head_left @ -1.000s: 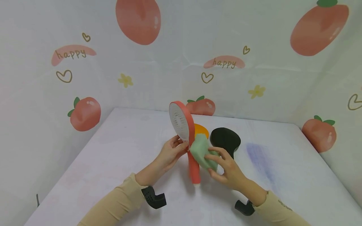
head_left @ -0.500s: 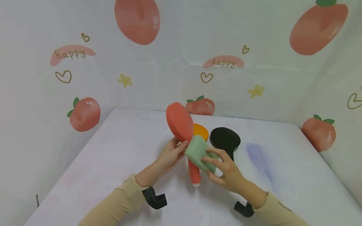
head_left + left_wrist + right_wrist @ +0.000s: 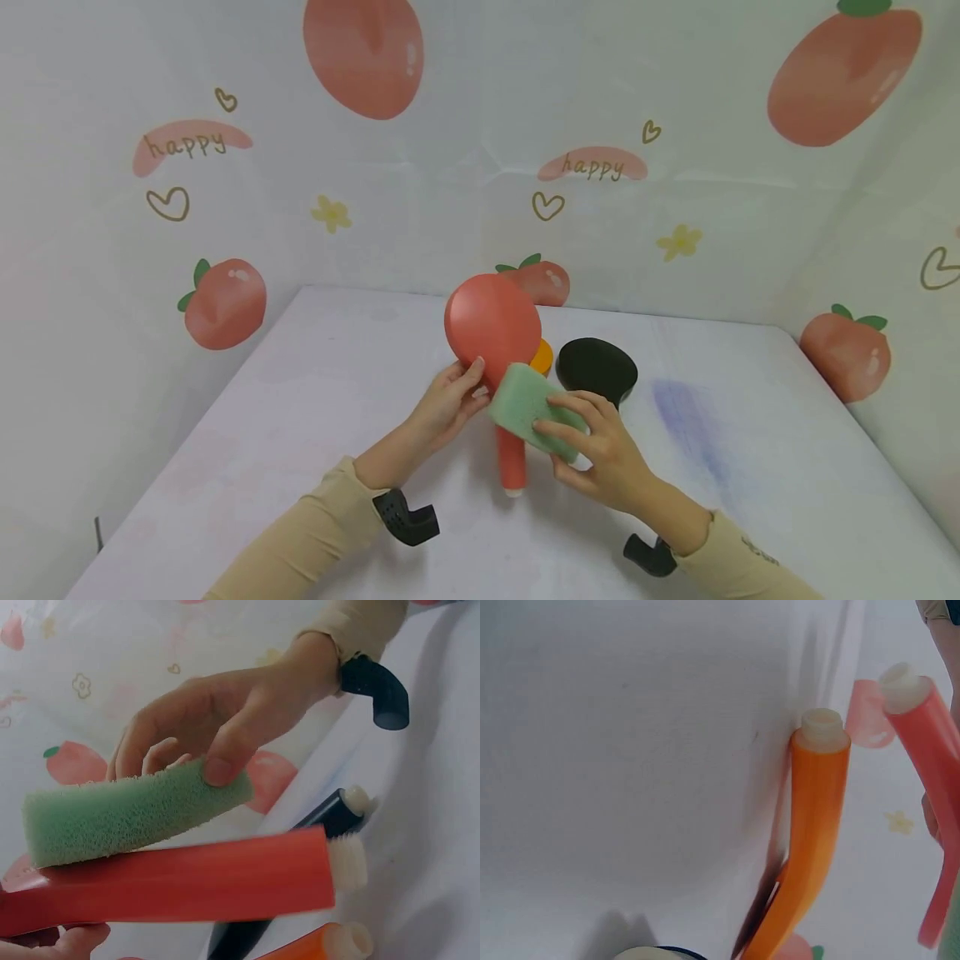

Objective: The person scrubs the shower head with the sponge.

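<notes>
A coral-red shower head (image 3: 491,321) is held up over the table, its smooth back toward the head camera and its handle pointing down. My left hand (image 3: 442,408) grips it at the neck, thumb across the back. Between fingers and thumb, my right hand (image 3: 611,454) pinches a light green sponge (image 3: 528,408) that lies across the upper handle. In the left wrist view one end of the porous sponge (image 3: 135,817) meets the red handle (image 3: 187,881), which ends in a pale threaded connector. The red spray face is turned away from the head camera.
Behind the sponge lie an orange shower head (image 3: 542,358), mostly covered, and a black one (image 3: 596,367) to its right. The right wrist view shows the orange handle (image 3: 810,817) close by. A white cloth with fruit prints backs the white table (image 3: 750,467).
The red shower head has been turned over, from its white spray face showing to its smooth back showing. The sponge has shifted slightly left across the handle, still in my right hand.
</notes>
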The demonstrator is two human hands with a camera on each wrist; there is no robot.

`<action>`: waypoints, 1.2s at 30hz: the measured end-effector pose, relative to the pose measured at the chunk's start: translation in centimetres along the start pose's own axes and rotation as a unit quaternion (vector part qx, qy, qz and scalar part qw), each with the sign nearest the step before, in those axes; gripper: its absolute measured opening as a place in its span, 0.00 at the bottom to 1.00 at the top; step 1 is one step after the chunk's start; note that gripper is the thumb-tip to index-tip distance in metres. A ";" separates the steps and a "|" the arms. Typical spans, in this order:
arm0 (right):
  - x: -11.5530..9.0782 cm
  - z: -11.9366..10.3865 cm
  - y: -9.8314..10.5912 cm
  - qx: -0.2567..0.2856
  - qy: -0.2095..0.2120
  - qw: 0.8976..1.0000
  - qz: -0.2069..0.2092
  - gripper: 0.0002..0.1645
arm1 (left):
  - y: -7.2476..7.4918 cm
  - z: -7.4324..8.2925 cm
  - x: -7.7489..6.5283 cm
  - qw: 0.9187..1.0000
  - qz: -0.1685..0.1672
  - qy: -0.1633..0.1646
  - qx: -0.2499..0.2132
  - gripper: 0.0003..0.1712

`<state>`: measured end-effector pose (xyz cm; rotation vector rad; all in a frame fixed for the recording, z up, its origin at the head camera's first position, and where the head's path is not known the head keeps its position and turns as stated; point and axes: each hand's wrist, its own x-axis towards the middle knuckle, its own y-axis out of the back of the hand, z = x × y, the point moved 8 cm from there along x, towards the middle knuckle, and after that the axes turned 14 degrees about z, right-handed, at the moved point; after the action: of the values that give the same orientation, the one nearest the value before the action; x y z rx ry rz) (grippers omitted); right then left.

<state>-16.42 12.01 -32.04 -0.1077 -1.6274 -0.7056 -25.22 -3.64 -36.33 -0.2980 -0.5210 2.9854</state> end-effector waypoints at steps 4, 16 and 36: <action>0.1 0.1 0.0 -0.011 0.005 1.000 0.001 0.19 | 0.2 0.5 -0.1 0.999 0.018 -0.020 0.030 0.23; 0.0 -0.3 -1.1 -0.046 0.038 0.997 -0.045 0.20 | 0.9 1.0 -0.1 0.995 0.072 -0.038 0.059 0.21; -2.3 -3.1 -1.6 0.000 0.152 0.976 -0.158 0.20 | 1.6 1.9 0.2 0.990 0.136 -0.028 -0.029 0.24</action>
<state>-14.02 9.89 -34.70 0.2541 -1.3617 -0.9167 -25.90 -5.74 -35.16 -0.3145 -0.6219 3.2540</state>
